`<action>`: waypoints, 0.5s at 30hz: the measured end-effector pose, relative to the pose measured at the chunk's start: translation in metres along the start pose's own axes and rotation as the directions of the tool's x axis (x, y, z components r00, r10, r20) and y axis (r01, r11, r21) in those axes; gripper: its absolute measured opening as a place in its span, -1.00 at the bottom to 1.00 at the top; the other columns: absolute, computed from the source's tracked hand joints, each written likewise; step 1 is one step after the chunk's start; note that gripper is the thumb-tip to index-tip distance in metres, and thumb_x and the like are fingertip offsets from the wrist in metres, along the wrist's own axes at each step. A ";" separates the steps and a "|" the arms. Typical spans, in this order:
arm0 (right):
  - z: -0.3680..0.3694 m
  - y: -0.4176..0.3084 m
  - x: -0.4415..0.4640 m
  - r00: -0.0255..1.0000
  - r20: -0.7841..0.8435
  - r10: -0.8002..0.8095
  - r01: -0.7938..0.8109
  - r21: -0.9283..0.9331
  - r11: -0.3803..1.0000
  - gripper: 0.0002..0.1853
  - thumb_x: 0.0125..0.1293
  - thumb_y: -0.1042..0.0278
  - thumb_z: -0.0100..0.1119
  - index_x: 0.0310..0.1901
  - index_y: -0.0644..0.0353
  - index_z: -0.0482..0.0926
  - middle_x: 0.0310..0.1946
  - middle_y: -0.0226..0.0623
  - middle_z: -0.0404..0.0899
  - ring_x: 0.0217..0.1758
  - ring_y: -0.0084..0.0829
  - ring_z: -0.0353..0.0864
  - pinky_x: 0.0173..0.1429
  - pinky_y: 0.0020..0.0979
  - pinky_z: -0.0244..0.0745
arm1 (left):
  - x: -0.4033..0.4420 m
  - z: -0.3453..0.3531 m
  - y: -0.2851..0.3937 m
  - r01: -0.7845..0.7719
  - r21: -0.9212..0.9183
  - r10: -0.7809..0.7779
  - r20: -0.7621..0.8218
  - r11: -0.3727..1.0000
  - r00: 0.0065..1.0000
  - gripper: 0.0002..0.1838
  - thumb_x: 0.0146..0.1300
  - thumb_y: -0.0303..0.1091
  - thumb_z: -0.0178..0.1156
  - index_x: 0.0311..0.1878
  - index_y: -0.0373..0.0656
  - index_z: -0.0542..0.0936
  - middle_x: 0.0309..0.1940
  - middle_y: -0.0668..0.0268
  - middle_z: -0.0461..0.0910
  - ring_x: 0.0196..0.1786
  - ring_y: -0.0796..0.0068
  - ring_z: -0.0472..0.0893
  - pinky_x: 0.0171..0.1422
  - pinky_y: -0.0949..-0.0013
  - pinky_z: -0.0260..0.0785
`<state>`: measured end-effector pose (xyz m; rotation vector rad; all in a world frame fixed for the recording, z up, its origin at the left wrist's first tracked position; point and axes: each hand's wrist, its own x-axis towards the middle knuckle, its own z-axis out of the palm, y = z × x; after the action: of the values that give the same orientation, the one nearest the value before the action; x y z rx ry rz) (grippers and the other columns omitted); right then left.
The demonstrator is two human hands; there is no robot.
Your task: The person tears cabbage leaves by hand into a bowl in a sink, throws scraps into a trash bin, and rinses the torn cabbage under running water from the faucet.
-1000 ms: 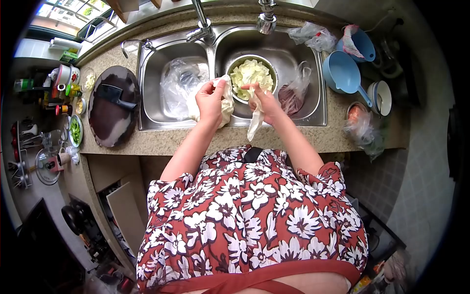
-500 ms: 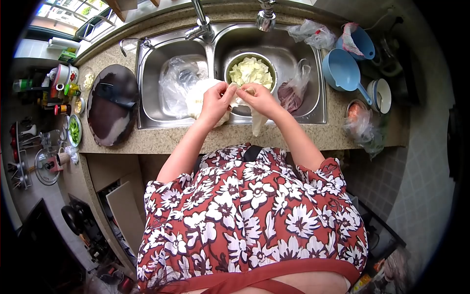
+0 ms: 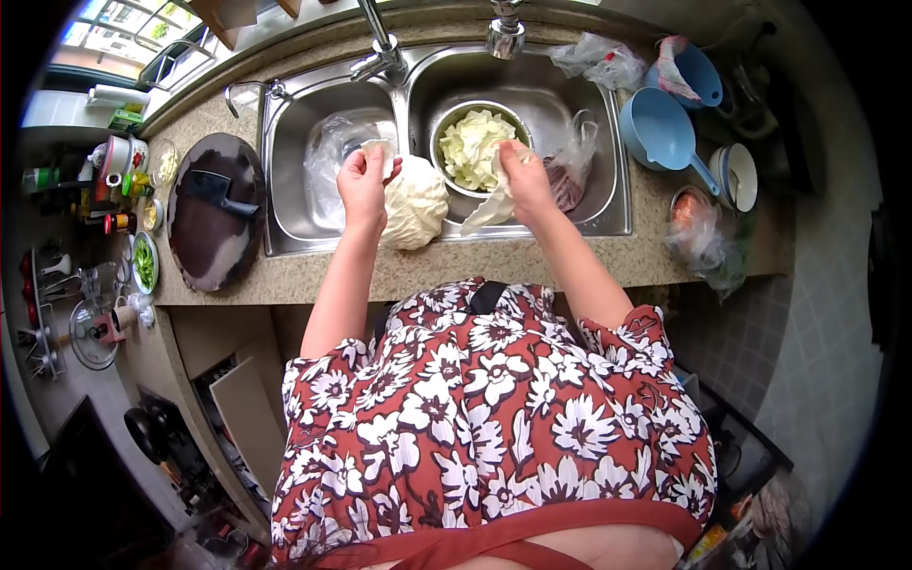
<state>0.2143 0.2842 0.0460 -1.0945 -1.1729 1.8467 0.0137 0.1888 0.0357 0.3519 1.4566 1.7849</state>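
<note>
Left hand (image 3: 365, 188) and right hand (image 3: 528, 182) have parted over the speckled counter's (image 3: 589, 264) sink (image 3: 546, 87), fingers (image 3: 352, 163) pinching leaf pieces (image 3: 490, 210).

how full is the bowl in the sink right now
Well filled: pale leaf pieces heap across most of the bowl and hide its bottom. How deep they go, I cannot tell.

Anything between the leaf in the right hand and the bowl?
Nothing visible. The right hand has the leaf in its fingers, at the near right side of the bowl. The cabbage head sits to the left, off that path.
</note>
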 end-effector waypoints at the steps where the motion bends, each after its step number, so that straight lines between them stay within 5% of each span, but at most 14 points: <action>1: -0.001 -0.006 -0.001 0.993 -0.032 0.112 -0.100 0.256 0.962 -0.71 0.38 0.16 0.07 -0.09 0.24 0.50 -0.26 -0.37 0.58 -0.24 -0.54 0.55 -0.12 -0.47 0.49 | 0.001 -0.001 0.001 -0.010 0.028 0.008 0.065 1.000 0.998 -0.90 0.31 -0.44 0.10 -0.18 -0.27 0.49 -0.34 0.28 0.58 -0.30 0.52 0.61 -0.17 0.49 0.50; 5: -0.010 0.002 0.012 0.986 0.124 0.112 -0.160 0.506 0.847 -0.68 0.37 0.16 0.07 0.00 0.21 0.43 -0.19 -0.35 0.56 -0.17 -0.45 0.57 -0.08 -0.37 0.54 | -0.024 0.027 -0.004 0.102 0.065 -0.114 0.223 0.993 0.968 -0.82 0.18 -0.53 0.12 -0.14 -0.32 0.52 -0.37 0.25 0.59 -0.30 0.48 0.61 -0.11 0.48 0.46; 8: -0.001 -0.006 0.007 0.985 0.153 0.075 -0.135 0.432 0.892 -0.73 0.38 0.20 0.06 -0.04 0.20 0.43 -0.20 -0.37 0.55 -0.17 -0.50 0.56 -0.10 -0.42 0.53 | -0.024 0.036 0.008 0.360 0.119 -0.368 0.512 0.925 0.776 -0.75 0.28 -0.26 0.16 -0.23 -0.28 0.62 -0.52 0.37 0.56 -0.38 0.62 0.53 -0.27 0.54 0.34; 9: 0.001 -0.007 0.006 0.983 0.179 0.049 -0.114 0.379 0.918 -0.75 0.38 0.22 0.07 -0.04 0.19 0.43 -0.21 -0.38 0.55 -0.19 -0.52 0.56 -0.11 -0.44 0.53 | -0.027 0.039 0.009 0.362 0.119 -0.370 0.512 0.924 0.775 -0.75 0.28 -0.26 0.16 -0.23 -0.28 0.62 -0.52 0.37 0.56 -0.38 0.62 0.53 -0.27 0.54 0.34; 11: -0.002 -0.005 0.002 0.981 0.190 0.044 -0.111 0.359 0.927 -0.79 0.38 0.28 0.07 -0.06 0.18 0.43 -0.24 -0.38 0.55 -0.21 -0.55 0.55 -0.12 -0.46 0.53 | -0.040 0.054 0.006 0.055 0.590 -0.450 0.549 0.806 0.705 -0.73 0.29 -0.23 0.18 -0.23 -0.29 0.64 -0.46 0.41 0.59 -0.39 0.72 0.49 -0.31 0.57 0.31; 14: -0.003 0.008 0.004 0.989 0.148 -0.004 -0.045 0.331 0.942 -0.79 0.37 0.29 0.08 -0.05 0.18 0.43 -0.23 -0.39 0.56 -0.21 -0.57 0.55 -0.13 -0.46 0.53 | -0.047 0.057 -0.003 0.046 0.560 -0.424 0.568 0.827 0.705 -0.74 0.28 -0.27 0.21 -0.18 -0.31 0.64 -0.41 0.44 0.61 -0.40 0.76 0.47 -0.35 0.61 0.28; 15: -0.006 0.014 0.009 0.991 0.108 0.083 -0.127 0.513 0.849 -0.85 0.38 0.37 0.01 -0.09 0.18 0.42 -0.31 -0.38 0.50 -0.31 -0.57 0.48 -0.23 -0.49 0.46 | -0.048 0.056 -0.012 0.077 0.479 -0.375 0.566 0.874 0.734 -0.75 0.27 -0.30 0.21 -0.16 -0.31 0.64 -0.41 0.45 0.61 -0.40 0.76 0.48 -0.36 0.62 0.28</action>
<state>0.2145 0.2892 0.0294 -0.7856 -0.5938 2.1391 0.0859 0.1943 0.0544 0.8784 1.2803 0.9589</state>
